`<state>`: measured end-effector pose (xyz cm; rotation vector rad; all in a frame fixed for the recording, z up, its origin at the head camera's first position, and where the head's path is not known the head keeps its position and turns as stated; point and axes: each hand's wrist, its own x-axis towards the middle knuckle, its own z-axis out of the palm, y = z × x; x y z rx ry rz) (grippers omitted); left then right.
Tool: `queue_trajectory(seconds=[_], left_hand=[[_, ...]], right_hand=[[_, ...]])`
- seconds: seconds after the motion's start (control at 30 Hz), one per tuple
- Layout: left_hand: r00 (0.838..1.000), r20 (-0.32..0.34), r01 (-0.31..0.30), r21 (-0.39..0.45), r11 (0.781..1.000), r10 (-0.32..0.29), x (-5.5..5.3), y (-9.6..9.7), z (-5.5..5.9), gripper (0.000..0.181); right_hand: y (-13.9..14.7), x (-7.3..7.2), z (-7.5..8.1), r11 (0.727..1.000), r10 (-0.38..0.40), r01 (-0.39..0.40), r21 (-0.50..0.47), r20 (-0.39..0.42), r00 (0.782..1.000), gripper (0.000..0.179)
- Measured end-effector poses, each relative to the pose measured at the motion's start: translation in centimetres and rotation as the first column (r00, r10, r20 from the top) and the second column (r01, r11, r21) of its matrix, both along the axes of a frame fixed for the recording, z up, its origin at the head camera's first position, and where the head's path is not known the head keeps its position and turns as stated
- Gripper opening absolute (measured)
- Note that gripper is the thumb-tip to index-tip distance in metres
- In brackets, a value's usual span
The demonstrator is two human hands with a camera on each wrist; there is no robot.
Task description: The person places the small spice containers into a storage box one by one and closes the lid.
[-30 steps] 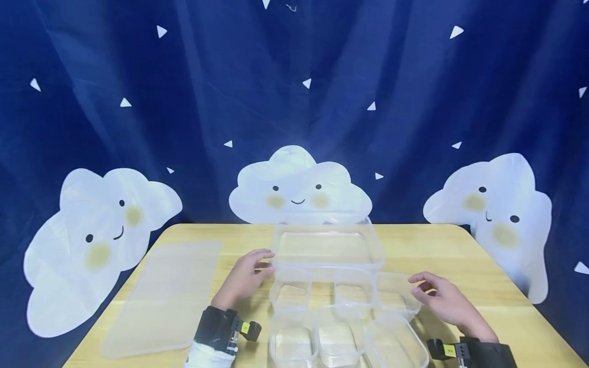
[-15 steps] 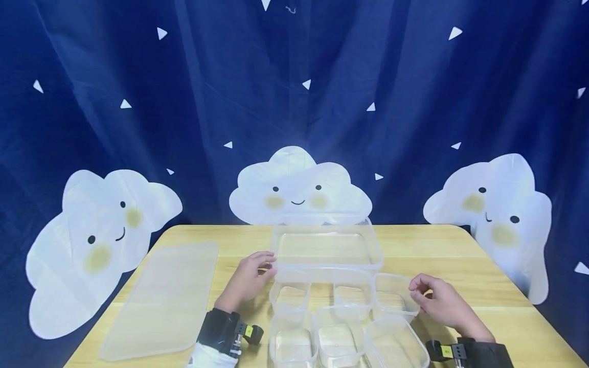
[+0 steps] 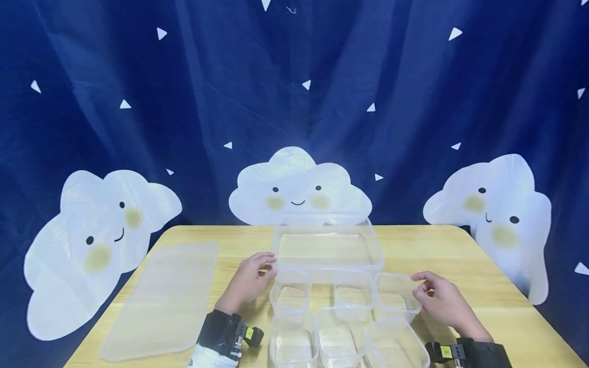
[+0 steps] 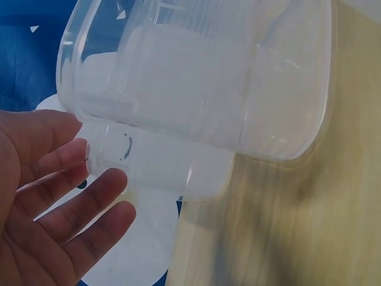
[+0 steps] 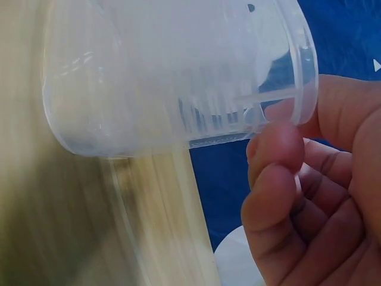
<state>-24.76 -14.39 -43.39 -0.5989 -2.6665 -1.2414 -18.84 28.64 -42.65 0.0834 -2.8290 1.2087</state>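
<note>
The back-right clear tub [image 3: 393, 296] on the desk [image 3: 520, 322] is pinched at its right rim by the right hand [image 3: 444, 301], the grip clamped there. The left hand [image 3: 248, 278] is held with its grip apart, beside the back-left tub [image 3: 291, 294] and the large box [image 3: 327, 248]; whether either is touched cannot be told. Three tubs [image 3: 339, 337] are lined up in front, and a translucent sheet [image 3: 163, 301] is laid at the left.

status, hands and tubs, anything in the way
Right hand pinching back-right tub. Left hand beside back-left tub, contact unclear. Possible snag: adjacent back-middle tub.
</note>
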Motion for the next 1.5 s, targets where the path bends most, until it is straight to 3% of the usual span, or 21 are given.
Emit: queue_trajectory(seconds=[0.2, 0.73, 0.97, 1.5], left_hand=[[1.0, 0.005, -0.021, 0.013, 1.0, 0.021, -0.08, -0.03, 0.08, 0.031], [1.0, -0.021, 0.005, 0.019, 1.0, -0.005, -0.29, 0.15, 0.18, 0.031], [1.0, 0.019, 0.011, 0.025, 1.0, -0.012, -0.22, -0.07, 0.08, 0.033], [1.0, 0.028, -0.003, 0.01, 1.0, 0.003, 0.11, 0.18, -0.22, 0.029]], right_hand=[[0.01, -0.39, 0.04, 1.0, 0.024, -0.025, -0.01, -0.06, 0.998, 0.028], [0.0, -0.2, 0.57, 0.997, 0.002, -0.007, -0.076, -0.07, 0.998, 0.031], [-0.06, -0.21, 0.64, 0.994, -0.009, 0.003, -0.108, -0.053, 0.999, 0.032], [0.17, 0.1, 0.65, 0.992, -0.031, 0.021, -0.127, -0.074, 0.997, 0.035]])
